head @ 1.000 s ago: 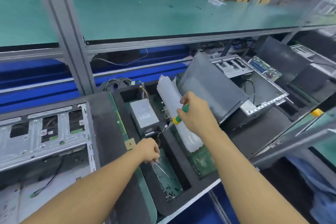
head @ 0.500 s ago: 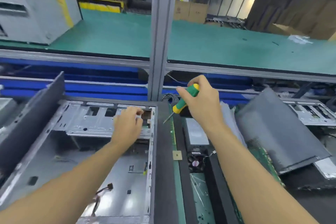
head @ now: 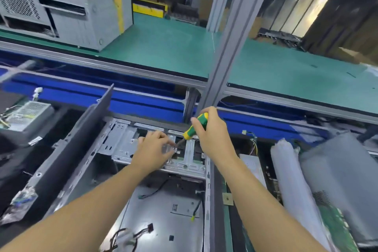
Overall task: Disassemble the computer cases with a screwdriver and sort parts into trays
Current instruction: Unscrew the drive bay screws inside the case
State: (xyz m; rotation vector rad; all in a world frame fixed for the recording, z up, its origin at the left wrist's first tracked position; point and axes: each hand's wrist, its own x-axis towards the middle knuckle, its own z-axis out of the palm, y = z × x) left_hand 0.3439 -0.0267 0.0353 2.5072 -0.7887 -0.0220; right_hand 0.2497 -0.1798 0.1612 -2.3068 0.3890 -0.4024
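The open computer case [head: 147,210] lies flat, directly below the camera. Loose cables [head: 126,235] rest on its bare metal floor. Both forearms reach over the case to the drive bracket [head: 122,145] at its far end.

The right hand [head: 214,139] clenches the screwdriver [head: 195,127] by its green and yellow handle, with the thumb laid along the grip. The shaft slants down and left to the bracket.

The left hand [head: 153,151] rests on the bracket with fingers bent and fingertips gathered at the shaft tip. Blur hides whether they pinch a screw or only steady the tip: the grip cannot be told.

A dark side panel [head: 81,137] leans tilted along the left edge of the case. To the right, a foam tray holds a power supply [head: 252,166], a white foam roll [head: 294,186] and a grey panel [head: 339,174].

A white sticker [head: 35,141] at far left is too blurred to read.

Beyond, a second computer case [head: 67,12] stands on the green shelf [head: 167,47], with a yellow strip on its corner.
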